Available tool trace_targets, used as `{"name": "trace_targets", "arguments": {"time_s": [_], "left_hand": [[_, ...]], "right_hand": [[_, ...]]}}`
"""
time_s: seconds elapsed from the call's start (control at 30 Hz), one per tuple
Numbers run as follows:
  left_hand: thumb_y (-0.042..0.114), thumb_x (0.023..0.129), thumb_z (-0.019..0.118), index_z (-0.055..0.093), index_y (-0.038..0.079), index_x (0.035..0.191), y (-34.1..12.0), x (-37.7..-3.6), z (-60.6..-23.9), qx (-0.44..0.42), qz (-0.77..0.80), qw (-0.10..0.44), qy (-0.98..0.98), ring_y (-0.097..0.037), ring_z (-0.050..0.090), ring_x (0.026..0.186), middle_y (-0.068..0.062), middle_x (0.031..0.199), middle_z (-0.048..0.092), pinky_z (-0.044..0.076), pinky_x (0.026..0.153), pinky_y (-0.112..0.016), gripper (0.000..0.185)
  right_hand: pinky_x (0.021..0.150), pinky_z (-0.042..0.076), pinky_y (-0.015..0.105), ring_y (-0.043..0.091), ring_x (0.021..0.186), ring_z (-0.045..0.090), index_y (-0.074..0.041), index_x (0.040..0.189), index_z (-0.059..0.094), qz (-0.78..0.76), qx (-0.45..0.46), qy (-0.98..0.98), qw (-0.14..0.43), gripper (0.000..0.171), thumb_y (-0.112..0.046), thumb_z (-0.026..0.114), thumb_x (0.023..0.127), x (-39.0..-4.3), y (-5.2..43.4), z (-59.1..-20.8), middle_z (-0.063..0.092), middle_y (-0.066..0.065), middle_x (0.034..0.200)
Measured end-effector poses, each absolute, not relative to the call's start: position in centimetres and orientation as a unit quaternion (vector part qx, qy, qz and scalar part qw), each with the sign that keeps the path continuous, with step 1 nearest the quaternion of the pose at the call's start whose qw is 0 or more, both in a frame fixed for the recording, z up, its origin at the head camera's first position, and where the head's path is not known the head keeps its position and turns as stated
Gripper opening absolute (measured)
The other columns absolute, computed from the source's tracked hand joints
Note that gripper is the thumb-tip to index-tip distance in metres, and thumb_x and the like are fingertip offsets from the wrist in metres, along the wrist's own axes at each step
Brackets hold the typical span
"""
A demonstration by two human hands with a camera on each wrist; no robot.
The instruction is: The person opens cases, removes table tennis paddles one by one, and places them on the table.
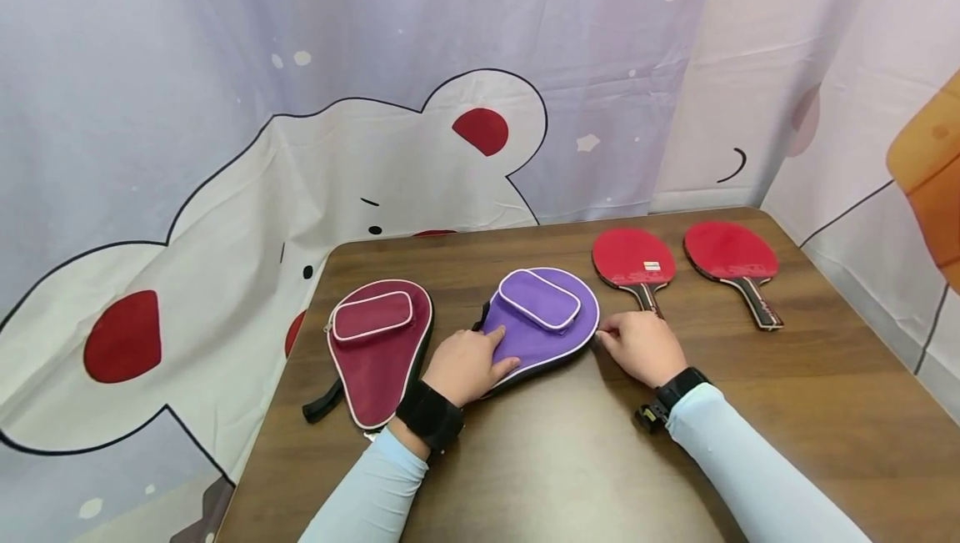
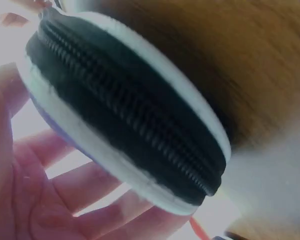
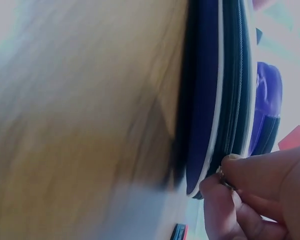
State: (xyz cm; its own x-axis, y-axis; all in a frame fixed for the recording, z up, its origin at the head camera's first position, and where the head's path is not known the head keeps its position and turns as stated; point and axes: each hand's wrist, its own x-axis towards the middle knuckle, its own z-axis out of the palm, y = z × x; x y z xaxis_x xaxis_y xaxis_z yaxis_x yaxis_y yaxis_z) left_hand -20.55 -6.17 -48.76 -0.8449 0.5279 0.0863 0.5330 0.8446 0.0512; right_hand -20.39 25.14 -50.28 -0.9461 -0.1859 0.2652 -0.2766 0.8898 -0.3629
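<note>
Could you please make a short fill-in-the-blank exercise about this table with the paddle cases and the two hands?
1. The left hand rests flat on the ______ fabric paddle case.
2. The right hand pinches the zipper pull at that case's ______ edge.
3. ______ red table tennis paddles lie on the brown wooden table.
4. The dark red fabric paddle case lies to the ______ of the other case.

Missing words: purple; right; Two; left
</note>
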Motion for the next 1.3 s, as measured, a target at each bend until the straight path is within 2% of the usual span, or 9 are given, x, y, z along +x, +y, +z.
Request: {"name": "trace_targets", "arguments": {"time_s": [0.13,0.33,0.53,0.63,0.8,0.93,1.07,1.17,1.3], "left_hand": [[0.060,0.106,0.066,0.069,0.005,0.148,-5.8,-20.3,-48.8,-0.250,-0.036,0.032,-0.967,-0.040,0.076,0.101,-0.019,0.116,0.080,0.059,0.096,-0.049,0.069],[0.064,0.105,0.064,0.070,-0.002,0.142,-4.8,-19.9,-49.3,-0.212,-0.029,0.047,-0.976,-0.040,0.074,0.092,-0.024,0.105,0.080,0.061,0.087,-0.049,0.076],[0.062,0.105,0.066,0.074,-0.003,0.135,-4.2,-19.3,-50.1,-0.202,-0.041,0.096,-0.974,-0.039,0.074,0.083,-0.023,0.095,0.080,0.061,0.081,-0.048,0.072],[0.059,0.108,0.064,0.075,-0.001,0.135,-4.2,-19.1,-50.2,-0.208,-0.052,0.105,-0.971,-0.039,0.075,0.083,-0.023,0.094,0.080,0.061,0.081,-0.049,0.067],[0.045,0.111,0.065,0.075,0.005,0.138,-4.6,-19.1,-50.4,-0.226,-0.081,0.101,-0.965,-0.039,0.076,0.093,-0.017,0.108,0.082,0.060,0.092,-0.048,0.050],[0.031,0.110,0.068,0.074,0.007,0.141,-5.1,-19.1,-50.9,-0.256,-0.130,0.093,-0.953,-0.035,0.076,0.099,-0.011,0.121,0.081,0.058,0.095,-0.045,0.040],[0.024,0.107,0.069,0.069,0.004,0.146,-5.4,-18.8,-50.9,-0.284,-0.173,0.054,-0.941,-0.034,0.074,0.120,-0.015,0.133,0.076,0.053,0.103,-0.045,0.044],[0.025,0.105,0.071,0.064,0.002,0.151,-5.6,-18.4,-50.4,-0.287,-0.213,0.001,-0.934,-0.035,0.065,0.138,-0.018,0.145,0.069,0.047,0.112,-0.048,0.052],[0.025,0.102,0.073,0.060,0.001,0.155,-5.7,-18.1,-49.8,-0.281,-0.247,-0.042,-0.926,-0.038,0.055,0.148,-0.022,0.153,0.062,0.041,0.118,-0.051,0.059]], "right_hand": [[0.073,0.059,0.052,0.023,0.074,0.072,-0.010,0.089,0.084,0.201,0.122,-0.965,0.118,0.007,-0.015,0.084,0.094,-20.5,24.6,-50.1,0.076,-0.002,0.079],[0.068,0.058,0.050,0.020,0.071,0.070,-0.012,0.088,0.084,0.209,0.130,-0.962,0.121,0.008,-0.016,0.084,0.094,-20.4,23.4,-49.9,0.075,-0.004,0.077],[0.066,0.057,0.048,0.018,0.069,0.068,-0.012,0.087,0.083,0.213,0.131,-0.960,0.123,0.008,-0.017,0.085,0.094,-20.2,22.4,-50.1,0.072,-0.005,0.075],[0.066,0.057,0.048,0.019,0.068,0.068,-0.013,0.087,0.083,0.212,0.133,-0.960,0.127,0.008,-0.016,0.085,0.094,-20.1,22.0,-50.1,0.072,-0.005,0.074],[0.065,0.057,0.049,0.020,0.067,0.068,-0.014,0.085,0.083,0.221,0.137,-0.956,0.132,0.008,-0.014,0.085,0.093,-20.0,21.3,-50.1,0.072,-0.005,0.074],[0.066,0.059,0.049,0.020,0.069,0.070,-0.015,0.086,0.084,0.231,0.142,-0.954,0.126,0.008,-0.013,0.085,0.094,-19.9,20.8,-50.3,0.073,-0.006,0.076],[0.068,0.060,0.050,0.021,0.072,0.072,-0.015,0.088,0.084,0.239,0.153,-0.951,0.122,0.007,-0.014,0.084,0.095,-19.9,20.5,-50.5,0.075,-0.006,0.078],[0.069,0.060,0.049,0.020,0.072,0.072,-0.014,0.089,0.084,0.245,0.156,-0.949,0.124,0.006,-0.013,0.084,0.095,-19.8,20.6,-50.6,0.075,-0.006,0.079],[0.069,0.059,0.047,0.017,0.073,0.071,-0.014,0.090,0.084,0.250,0.158,-0.946,0.131,0.006,-0.011,0.084,0.096,-19.8,20.8,-50.5,0.074,-0.007,0.079]]}}
